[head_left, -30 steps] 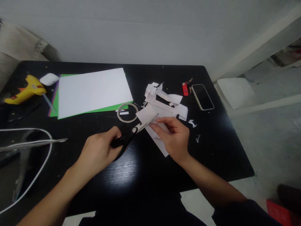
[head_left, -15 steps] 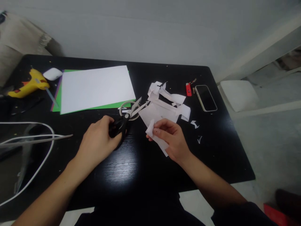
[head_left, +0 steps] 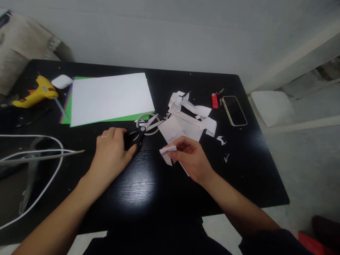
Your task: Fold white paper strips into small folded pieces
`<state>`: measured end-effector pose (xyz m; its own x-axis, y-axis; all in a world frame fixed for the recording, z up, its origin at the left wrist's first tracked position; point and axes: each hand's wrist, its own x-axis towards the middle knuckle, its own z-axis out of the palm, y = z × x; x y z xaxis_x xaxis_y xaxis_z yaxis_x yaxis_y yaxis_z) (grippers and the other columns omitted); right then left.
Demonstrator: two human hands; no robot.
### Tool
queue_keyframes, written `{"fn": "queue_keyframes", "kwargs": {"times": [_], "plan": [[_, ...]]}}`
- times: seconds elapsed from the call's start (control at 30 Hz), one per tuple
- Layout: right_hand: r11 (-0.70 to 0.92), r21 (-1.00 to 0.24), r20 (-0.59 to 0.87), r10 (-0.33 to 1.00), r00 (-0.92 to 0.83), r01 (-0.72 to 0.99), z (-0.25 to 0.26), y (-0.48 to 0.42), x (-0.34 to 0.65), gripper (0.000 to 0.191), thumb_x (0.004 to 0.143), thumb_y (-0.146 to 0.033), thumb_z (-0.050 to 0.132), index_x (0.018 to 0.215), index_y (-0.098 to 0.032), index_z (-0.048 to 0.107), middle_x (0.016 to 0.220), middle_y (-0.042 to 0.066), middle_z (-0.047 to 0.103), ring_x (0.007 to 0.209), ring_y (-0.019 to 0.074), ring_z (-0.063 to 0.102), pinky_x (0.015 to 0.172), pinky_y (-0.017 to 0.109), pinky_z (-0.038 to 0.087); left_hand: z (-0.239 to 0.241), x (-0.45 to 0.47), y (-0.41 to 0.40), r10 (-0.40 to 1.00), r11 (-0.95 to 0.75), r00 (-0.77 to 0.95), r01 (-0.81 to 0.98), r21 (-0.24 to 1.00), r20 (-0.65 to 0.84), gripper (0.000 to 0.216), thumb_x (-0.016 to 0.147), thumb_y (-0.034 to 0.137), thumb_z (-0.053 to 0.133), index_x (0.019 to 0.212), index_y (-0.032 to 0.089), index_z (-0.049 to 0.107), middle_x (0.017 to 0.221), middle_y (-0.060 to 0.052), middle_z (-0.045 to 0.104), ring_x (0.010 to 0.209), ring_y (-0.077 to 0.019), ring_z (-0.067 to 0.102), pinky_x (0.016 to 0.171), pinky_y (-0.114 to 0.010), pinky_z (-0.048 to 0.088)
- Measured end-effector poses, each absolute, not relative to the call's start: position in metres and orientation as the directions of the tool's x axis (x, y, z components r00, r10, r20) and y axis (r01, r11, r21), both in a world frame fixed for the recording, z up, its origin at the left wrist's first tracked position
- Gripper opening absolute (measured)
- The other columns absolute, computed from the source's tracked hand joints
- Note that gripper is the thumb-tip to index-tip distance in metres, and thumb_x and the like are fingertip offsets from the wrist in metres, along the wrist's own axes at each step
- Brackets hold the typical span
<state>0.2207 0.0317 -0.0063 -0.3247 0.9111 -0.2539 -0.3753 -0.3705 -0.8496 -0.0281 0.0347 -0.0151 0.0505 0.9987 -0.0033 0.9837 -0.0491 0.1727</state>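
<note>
My left hand (head_left: 113,152) lies on the black table (head_left: 148,187), fingers and thumb curled round the black handles of the scissors (head_left: 143,130). The scissors rest on the table with their blades apart, tips over a tape ring (head_left: 147,115). My right hand (head_left: 192,159) is closed in a pinch on a small folded piece of white paper (head_left: 166,152), held just above the table. A larger cut sheet of white paper (head_left: 174,129) lies flat just beyond my right hand.
White paper scraps (head_left: 192,111) are heaped behind. A white sheet (head_left: 111,97) lies on green card at the back left. A yellow glue gun (head_left: 35,94), white case (head_left: 61,81), white cable (head_left: 39,152), red lighter (head_left: 214,101) and phone (head_left: 234,110) surround them.
My left hand drew the scissors away from the paper to the left and set them on the table. My right hand lifted a small cut piece off the sheet, toward me.
</note>
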Motion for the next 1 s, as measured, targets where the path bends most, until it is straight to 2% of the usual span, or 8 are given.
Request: {"fn": "queue_keyframes", "kwargs": {"times": [0.17, 0.27, 0.37, 0.43, 0.5, 0.67, 0.77, 1.0], "plan": [[-0.393, -0.811, -0.237, 0.898, -0.37, -0.433, -0.009, 0.031, 0.218, 0.019, 0.071, -0.014, 0.094, 0.074, -0.023, 0.077, 0.085, -0.002, 0.077, 0.07, 0.0105, 0.067, 0.062, 0.024, 0.055, -0.02, -0.03, 0.033, 0.992, -0.115, 0.091, 0.945, 0.305, 0.093, 0.052, 0.093, 0.039, 0.061, 0.129, 0.002, 0.065, 0.128, -0.026, 0.065, 0.121, -0.0421, 0.063, 0.108, -0.054, 0.051], [-0.407, -0.813, -0.264, 0.895, -0.359, -0.416, -0.012, 0.029, 0.215, 0.02, 0.071, -0.015, 0.095, 0.075, -0.023, 0.077, 0.081, -0.003, 0.074, 0.071, 0.0107, 0.067, 0.063, 0.023, 0.054, -0.011, -0.023, 0.028, 0.973, -0.155, 0.072, 0.906, 0.395, 0.219, 0.045, 0.096, 0.037, 0.061, 0.127, 0.006, 0.068, 0.132, -0.024, 0.065, 0.125, -0.0396, 0.063, 0.109, -0.053, 0.051], [-0.421, -0.824, -0.291, 0.889, -0.353, -0.38, -0.013, 0.027, 0.212, 0.02, 0.071, -0.02, 0.097, 0.078, -0.024, 0.079, 0.078, -0.004, 0.074, 0.072, 0.0118, 0.067, 0.067, 0.025, 0.056, 0.001, -0.012, 0.02, 0.929, -0.33, 0.16, 0.766, 0.551, 0.334, 0.03, 0.099, 0.033, 0.063, 0.119, 0.013, 0.069, 0.124, -0.017, 0.07, 0.122, -0.0314, 0.066, 0.107, -0.045, 0.053], [-0.421, -0.836, -0.302, 0.889, -0.344, -0.353, -0.012, 0.026, 0.211, 0.022, 0.07, -0.024, 0.098, 0.08, -0.024, 0.079, 0.08, -0.003, 0.075, 0.074, 0.0124, 0.068, 0.072, 0.027, 0.057, 0.006, -0.007, 0.014, 0.902, -0.43, 0.307, 0.592, 0.682, 0.302, 0.026, 0.1, 0.029, 0.065, 0.122, 0.016, 0.067, 0.118, -0.01, 0.073, 0.111, -0.0228, 0.071, 0.099, -0.034, 0.056], [-0.421, -0.847, -0.312, 0.888, -0.338, -0.324, -0.012, 0.025, 0.21, 0.025, 0.068, -0.027, 0.099, 0.081, -0.023, 0.078, 0.082, -0.003, 0.075, 0.077, 0.0134, 0.069, 0.075, 0.028, 0.057, 0.008, -0.003, 0.01, 0.889, -0.437, 0.359, 0.483, 0.759, 0.284, 0.017, 0.101, 0.024, 0.065, 0.116, 0.019, 0.068, 0.106, -0.005, 0.076, 0.097, -0.0162, 0.073, 0.087, -0.026, 0.058], [-0.405, -0.868, -0.308, 0.893, -0.328, -0.288, -0.011, 0.023, 0.21, 0.023, 0.072, -0.029, 0.097, 0.082, -0.024, 0.077, 0.082, -0.003, 0.075, 0.078, 0.013, 0.069, 0.075, 0.027, 0.057, 0.005, -0.001, 0.009, 0.892, -0.428, 0.339, 0.419, 0.801, 0.299, 0.013, 0.097, 0.027, 0.072, 0.108, 0.018, 0.07, 0.097, -0.003, 0.076, 0.087, -0.0145, 0.072, 0.079, -0.024, 0.057], [-0.377, -0.884, -0.272, 0.896, -0.352, -0.275, -0.009, 0.023, 0.21, 0.023, 0.072, -0.028, 0.097, 0.083, -0.024, 0.078, 0.081, -0.003, 0.074, 0.076, 0.0126, 0.069, 0.075, 0.027, 0.057, 0.002, 0.002, 0.01, 0.917, -0.381, 0.288, 0.44, 0.813, 0.274, 0.003, 0.099, 0.021, 0.07, 0.101, 0.019, 0.072, 0.087, 0.0, 0.074, 0.076, -0.011, 0.07, 0.071, -0.021, 0.055], [-0.287, -0.941, -0.226, 0.927, -0.3, -0.177, -0.002, 0.024, 0.211, 0.018, 0.072, -0.031, 0.096, 0.081, -0.024, 0.082, 0.08, -0.001, 0.077, 0.074, 0.0151, 0.069, 0.072, 0.029, 0.057, 0.004, 0.005, 0.008, 0.935, -0.33, 0.266, 0.411, 0.85, 0.234, 0.003, 0.098, 0.021, 0.073, 0.096, 0.02, 0.075, 0.079, 0.003, 0.074, 0.068, -0.0085, 0.068, 0.064, -0.017, 0.052]]}}
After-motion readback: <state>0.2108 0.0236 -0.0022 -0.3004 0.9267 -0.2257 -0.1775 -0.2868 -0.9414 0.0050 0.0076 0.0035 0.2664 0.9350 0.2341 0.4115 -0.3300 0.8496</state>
